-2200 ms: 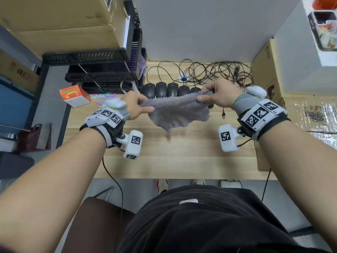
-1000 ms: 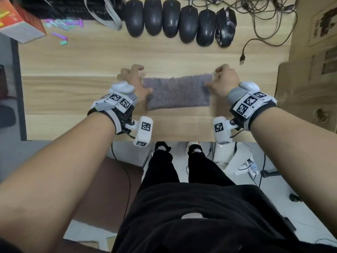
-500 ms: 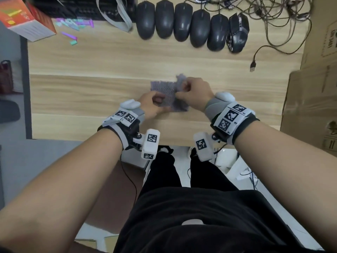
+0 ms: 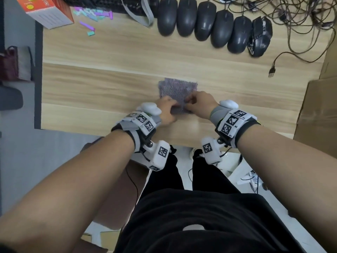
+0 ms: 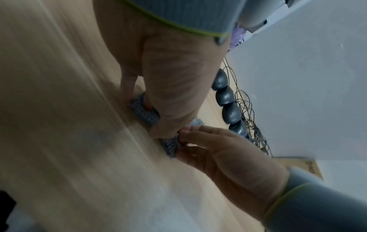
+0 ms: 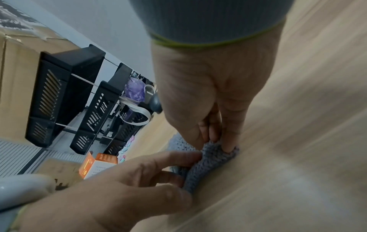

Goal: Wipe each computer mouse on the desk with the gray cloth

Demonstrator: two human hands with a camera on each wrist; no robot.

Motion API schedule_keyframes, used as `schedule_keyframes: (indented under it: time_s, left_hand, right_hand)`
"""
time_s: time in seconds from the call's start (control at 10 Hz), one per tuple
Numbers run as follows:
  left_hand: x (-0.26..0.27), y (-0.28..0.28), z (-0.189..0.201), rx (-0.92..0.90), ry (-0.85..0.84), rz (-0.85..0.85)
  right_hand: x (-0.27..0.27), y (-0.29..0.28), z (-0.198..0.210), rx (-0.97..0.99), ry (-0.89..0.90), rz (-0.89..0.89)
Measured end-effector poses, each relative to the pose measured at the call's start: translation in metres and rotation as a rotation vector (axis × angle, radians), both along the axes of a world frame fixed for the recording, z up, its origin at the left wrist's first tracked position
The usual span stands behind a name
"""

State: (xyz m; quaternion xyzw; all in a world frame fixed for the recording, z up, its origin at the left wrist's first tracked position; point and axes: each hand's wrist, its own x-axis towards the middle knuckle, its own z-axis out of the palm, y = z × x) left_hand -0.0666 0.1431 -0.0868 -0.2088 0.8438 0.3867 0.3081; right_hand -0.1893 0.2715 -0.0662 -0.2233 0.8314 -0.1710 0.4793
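From the head view, the gray cloth (image 4: 177,92) lies folded on the wooden counter (image 4: 109,88), well short of the six computer mice (image 4: 215,24) lined up at the far edge. The left hand (image 4: 166,111) and right hand (image 4: 199,105) both pinch its near edge. Only the wrist views show the grips closely: right fingers (image 6: 228,141) nip a raised fold, and the left thumb (image 5: 166,128) presses the cloth's edge. The right wrist view alone shows black trays (image 6: 65,94) beyond an orange box (image 6: 97,163).

Wood desk (image 4: 109,57) w/ black stacked trays (image 6: 65,94), cardboard boxes (image 4: 321,110) at right, gray floor (image 4: 18,161).
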Motion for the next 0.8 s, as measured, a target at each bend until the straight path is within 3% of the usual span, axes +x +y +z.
schedule_keyframes:
  time_s: [0.2, 0.3, 0.4, 0.6, 0.8]
  left_hand:
    - [0.032, -0.056, -0.006, -0.141, 0.025, 0.134]
    - [0.053, -0.112, -0.004, -0.212, 0.002, 0.192]
    - [0.064, -0.158, -0.006, -0.245, -0.013, 0.305]
    - [0.075, -0.201, -0.014, -0.27, 0.027, 0.353]
    - [0.062, -0.21, 0.005, -0.291, 0.01, 0.368]
  right_hand:
    - [0.015, -0.058, -0.005, -0.096, -0.058, 0.105]
    - [0.028, -0.114, -0.001, -0.16, -0.052, 0.226]
    - [0.039, -0.16, -0.001, -0.2, -0.038, 0.296]
    - [0.055, -0.214, -0.007, -0.154, 0.08, 0.498]
    - [0.047, -0.223, 0.011, -0.153, 0.044, 0.399]
